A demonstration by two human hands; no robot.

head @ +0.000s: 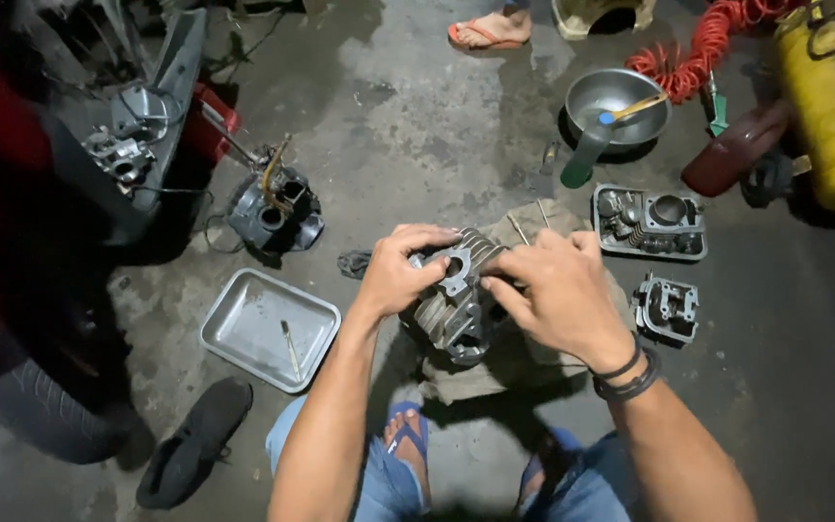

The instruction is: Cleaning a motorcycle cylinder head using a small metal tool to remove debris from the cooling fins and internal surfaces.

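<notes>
Cylinder: a grey finned engine cylinder (456,295) is held up between both hands, above a crumpled cloth (524,358) spread on the concrete floor (417,126), near the middle of the floor area in view.
Cylinder axis: its long axis runs tilted, from lower left near the person's knees up to the right and away; the bored flange face with its round opening points up toward the camera and slightly left, the fins trailing behind and below.
Left hand: the left hand (400,271) is curled over the upper left edge of the cylinder, fingers closed around the flange rim, thumb toward the bore.
Right hand: the right hand (558,290) grips the cylinder's right side, fingers bent and pressed against the fins; dark bands sit on its wrist.
Cylinder and fingers: the part lies between the two palms, fingertips of both hands touching it near the top face, its lower end hanging free below them.
Floor, left: an empty-looking metal tray (268,329) with a thin tool in it lies just left of the left forearm; a dark shoe (195,445) lies nearer the bottom edge.
Floor, right: a second tray of engine parts (649,222) and a cylinder head (667,309) lie right of the hands; a steel bowl (616,101) stands farther back.
</notes>
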